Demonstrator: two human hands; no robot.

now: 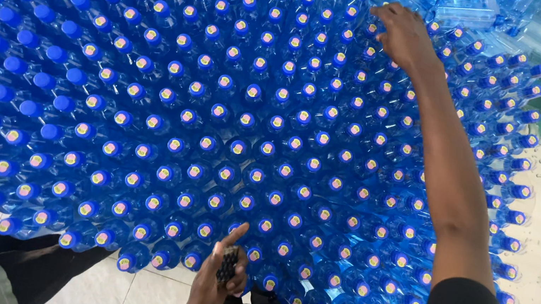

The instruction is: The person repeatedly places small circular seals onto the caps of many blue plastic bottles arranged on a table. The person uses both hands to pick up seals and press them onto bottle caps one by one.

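The fingers of the right hand [402,36] are spread loose, tips touching the caps of bottles near the far edge, gripping nothing. The left hand [217,280] sits close to the body, its fingers clenched around a small dark object [227,265], thumb raised. A dense mass of upright blue bottles [219,116], most with pale stickers on the caps, spreads all around over a pale tiled floor [120,294].

Blue capped bottles [251,92] stand upright, tightly packed; small dark object [227,264] gripped.
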